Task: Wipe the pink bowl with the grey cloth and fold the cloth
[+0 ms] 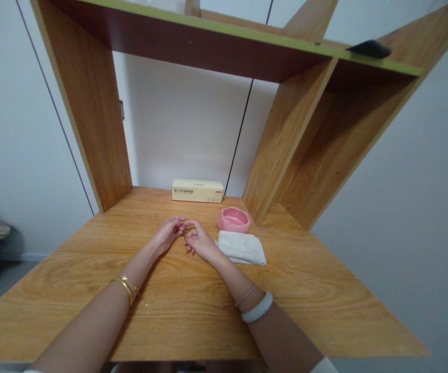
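Above the wooden desktop (192, 295), my left hand (169, 232) and my right hand (201, 241) meet at the fingertips. The left fingers are curled in together; anything tiny between them is too small to see. On my right hand the index finger reaches toward the left fingertips, while the other fingers hang loosely bent and apart. A folded white cloth (243, 247) lies just right of my right hand. Behind the cloth stands a pink bowl-like dish (233, 220) with a notched rim. A long cream box (198, 190) rests farther back, beyond both hands.
Wooden side panels (87, 103) and a divider (289, 134) rise around the desktop, under a shelf (208, 41) with a green edge. A dark object (370, 48) sits on the shelf at upper right. Small bright specks (146, 304) lie near my left forearm.
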Tool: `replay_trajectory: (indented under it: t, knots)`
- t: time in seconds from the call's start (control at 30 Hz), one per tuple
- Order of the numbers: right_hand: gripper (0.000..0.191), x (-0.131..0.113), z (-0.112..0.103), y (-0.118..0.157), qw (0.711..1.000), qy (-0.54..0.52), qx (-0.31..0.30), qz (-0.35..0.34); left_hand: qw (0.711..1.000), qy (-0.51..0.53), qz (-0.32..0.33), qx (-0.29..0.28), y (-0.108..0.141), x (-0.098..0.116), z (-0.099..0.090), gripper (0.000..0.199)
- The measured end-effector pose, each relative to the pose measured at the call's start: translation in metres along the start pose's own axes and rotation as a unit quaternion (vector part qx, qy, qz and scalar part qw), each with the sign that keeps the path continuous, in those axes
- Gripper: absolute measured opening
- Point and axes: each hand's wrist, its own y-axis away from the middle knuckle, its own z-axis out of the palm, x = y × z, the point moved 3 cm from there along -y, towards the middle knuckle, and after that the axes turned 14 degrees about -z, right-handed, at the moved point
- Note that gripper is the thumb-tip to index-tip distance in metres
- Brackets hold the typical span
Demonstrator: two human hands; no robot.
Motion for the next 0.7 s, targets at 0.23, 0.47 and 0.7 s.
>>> replay_trajectory:
  t: [0.23,0.47,0.7]
  knots:
    - [0.041,-0.0014,0.0005,0.0006,1.000,-0.002,0.002,0.008,1.000,-0.004,0.012,0.006,0.0003,0.0003,0.0004,0.014]
    - [0.039,-0.0001,0.0002,0.0009,1.000,-0.006,0.003,0.001,1.000,-0.007,0.014,0.006,0.0024,0.0006,0.0021,0.013]
    - [0.038,-0.0001,0.0001,0.0004,1.000,-0.007,0.003,0.001,1.000,-0.005,0.008,0.000,0.0031,0.0006,0.0031,0.013]
